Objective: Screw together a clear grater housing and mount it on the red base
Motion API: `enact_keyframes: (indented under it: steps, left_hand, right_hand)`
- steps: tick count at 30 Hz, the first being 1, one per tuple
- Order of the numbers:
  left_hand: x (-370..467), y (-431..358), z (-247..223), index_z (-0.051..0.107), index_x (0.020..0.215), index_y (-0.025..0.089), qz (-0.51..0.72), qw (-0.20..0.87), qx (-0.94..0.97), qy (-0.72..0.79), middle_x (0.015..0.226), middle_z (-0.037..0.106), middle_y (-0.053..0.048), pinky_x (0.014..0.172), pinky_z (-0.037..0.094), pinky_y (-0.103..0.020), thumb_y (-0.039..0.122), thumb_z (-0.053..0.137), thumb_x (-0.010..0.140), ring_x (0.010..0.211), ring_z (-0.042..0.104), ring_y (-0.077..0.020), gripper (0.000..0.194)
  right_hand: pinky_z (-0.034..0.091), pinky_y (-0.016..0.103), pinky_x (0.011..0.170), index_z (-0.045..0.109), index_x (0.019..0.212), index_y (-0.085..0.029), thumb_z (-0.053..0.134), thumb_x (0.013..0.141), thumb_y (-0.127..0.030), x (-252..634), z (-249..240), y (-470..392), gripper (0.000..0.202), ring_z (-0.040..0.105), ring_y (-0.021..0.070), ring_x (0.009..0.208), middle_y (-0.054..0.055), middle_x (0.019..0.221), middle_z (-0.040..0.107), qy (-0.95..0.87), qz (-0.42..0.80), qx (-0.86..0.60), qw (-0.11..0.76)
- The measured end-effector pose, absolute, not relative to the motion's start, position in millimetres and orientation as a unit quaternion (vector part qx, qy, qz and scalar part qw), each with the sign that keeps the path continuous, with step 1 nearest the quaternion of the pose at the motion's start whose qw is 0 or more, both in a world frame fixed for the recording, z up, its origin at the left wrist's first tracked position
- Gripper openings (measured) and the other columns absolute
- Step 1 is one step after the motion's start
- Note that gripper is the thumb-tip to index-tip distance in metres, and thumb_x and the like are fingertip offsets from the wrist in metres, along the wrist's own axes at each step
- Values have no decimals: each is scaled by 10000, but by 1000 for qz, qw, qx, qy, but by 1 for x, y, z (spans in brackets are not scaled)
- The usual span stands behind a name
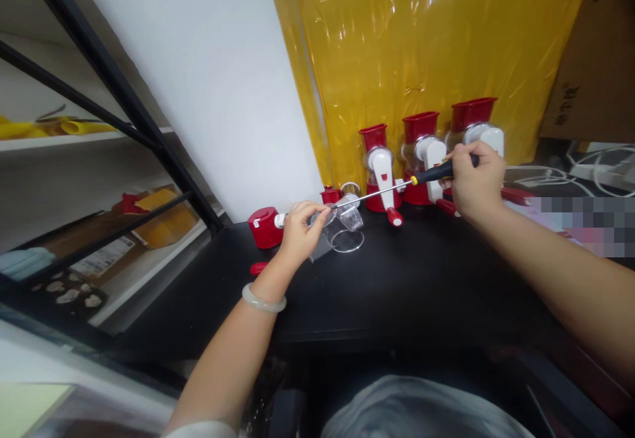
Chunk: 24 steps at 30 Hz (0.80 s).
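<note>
My right hand [479,180] is wrapped round the dark handle of a screwdriver [377,193] with a yellow collar. Its long metal shaft points left, and the tip meets the pinched fingertips of my left hand [303,227]. Whatever small thing those fingers hold at the tip is too small to make out. Below and behind them lie clear plastic parts, among them a round ring [347,241]. A red base [264,227] with a white stub stands left of my left hand. Next to the ring's far side is a metal grating drum [350,190].
Several red-and-white rotary graters with crank handles, such as the nearest one [381,167], stand along the back of the black table [397,292]. Yellow wrapping [421,41] rises behind them. White cables [595,167] lie at the right; a black-framed shelf [169,153] stands left.
</note>
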State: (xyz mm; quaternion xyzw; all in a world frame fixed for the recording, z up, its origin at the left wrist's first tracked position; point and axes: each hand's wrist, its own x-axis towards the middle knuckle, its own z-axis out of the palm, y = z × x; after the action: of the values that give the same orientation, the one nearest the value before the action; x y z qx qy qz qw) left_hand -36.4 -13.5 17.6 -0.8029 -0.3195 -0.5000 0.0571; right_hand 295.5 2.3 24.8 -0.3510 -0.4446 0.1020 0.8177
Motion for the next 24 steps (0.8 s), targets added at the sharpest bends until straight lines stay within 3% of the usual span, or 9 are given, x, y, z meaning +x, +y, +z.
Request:
enact_keyframes:
  steps: [13,16,20,24]
  left_hand:
    - [-36,-14,18,733,865,227,-502,47,-808,-306,862,753,-43,844,548,-402,318,639,987,890,687,-231,179]
    - [-37,-14,17,732,1013,228,-500,35,-807,-312,991,747,-68,901,546,-412,373,605,1009,985,688,-235,192]
    - [-45,-10,15,555,1393,216,-479,26,-802,-356,1335,640,-160,1060,483,-505,520,599,989,1263,602,-302,507]
    - [-52,-5,10,418,1515,204,-395,4,-804,-444,1541,491,-212,1183,364,-588,623,706,873,1462,433,-387,819]
  right_hand:
    - [379,259,339,521,693,-227,750,809,-470,294,23,4,353,491,117,361,-37,569,590,-447,107,-333,823]
    - [383,247,339,539,704,-219,728,830,-408,297,21,6,296,495,108,364,-35,575,598,-448,110,-336,821]
    - [390,243,329,557,693,-208,710,837,-353,302,18,12,256,503,112,358,-39,563,581,-439,104,-338,826]
    - [394,225,335,561,691,-200,710,849,-355,306,18,16,267,499,100,357,-41,562,580,-427,108,-346,829]
